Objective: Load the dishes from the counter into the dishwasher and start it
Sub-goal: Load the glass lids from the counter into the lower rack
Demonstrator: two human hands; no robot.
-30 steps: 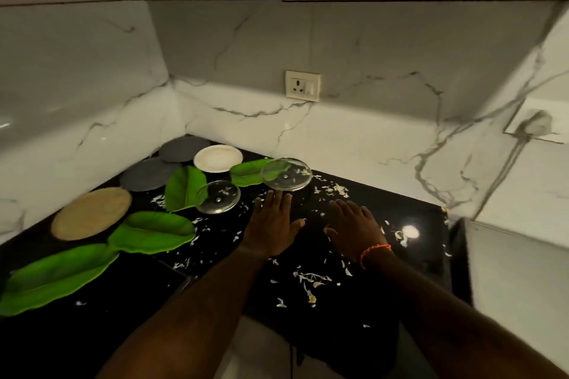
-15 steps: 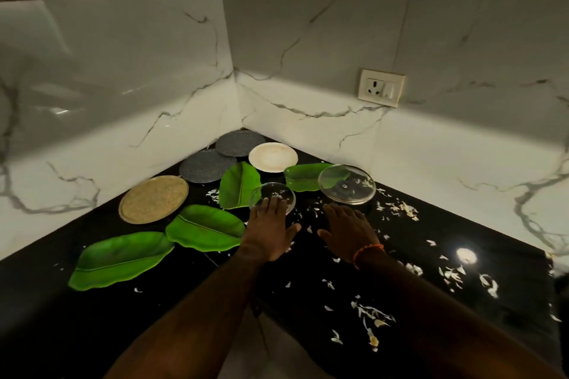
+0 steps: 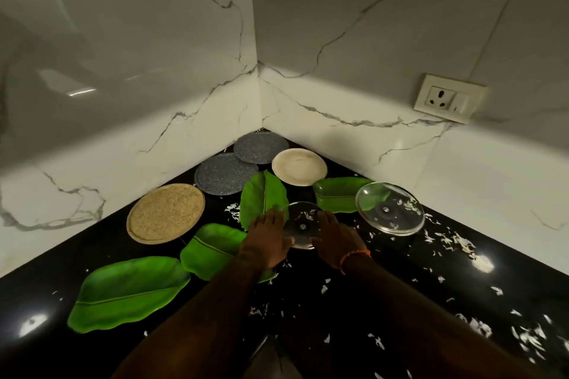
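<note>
Both hands have closed in from the near worktop (image 3: 400,301): left hand (image 3: 264,238) and right hand (image 3: 334,235), fingers loosely extended, now flank the small glass lid (image 3: 300,224), mid-worktop. Not yet gripped; first pickup looks imminent.

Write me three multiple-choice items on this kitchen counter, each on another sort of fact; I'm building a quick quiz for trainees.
1. Where does the small glass lid lie?
A. between the two hands
B. on the beige plate
C. against the wall socket

2. How many green leaf-shaped plates are on the counter?
A. two
B. four
C. six

3. How do the hands stand?
A. both fists closed
B. fingers extended, at the lid's sides
C. one lifts a plate

Key: 1 A, the left hand and right hand flank it. 2 B, four show around the lids. 3 B, the fingers reach forward beside the lid's rim; nothing is lifted.
</note>
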